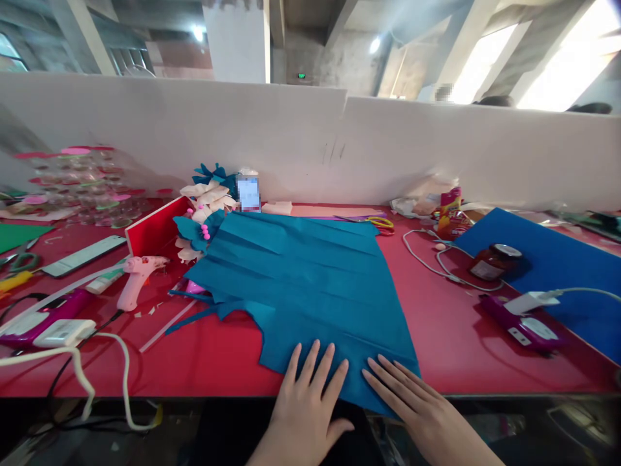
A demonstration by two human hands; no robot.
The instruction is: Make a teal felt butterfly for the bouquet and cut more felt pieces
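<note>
A large teal crepe paper sheet (301,278) with lengthwise fold creases lies spread on the red table (446,336). My left hand (310,404) rests flat on the sheet's near edge, fingers stretched out and spread. My right hand (417,404) lies flat beside it on the sheet's near right corner, fingers extended and pointing left. Neither hand holds anything. A strip cut from the sheet trails off to the left (204,317).
A pink glue gun (138,275), a red box (155,232) with paper flowers (206,200), yellow-handled scissors (381,223), a jar (492,259) on blue paper (563,272), purple chargers (526,327) with white cables, a ruler (82,254) and a white partition (310,149) behind.
</note>
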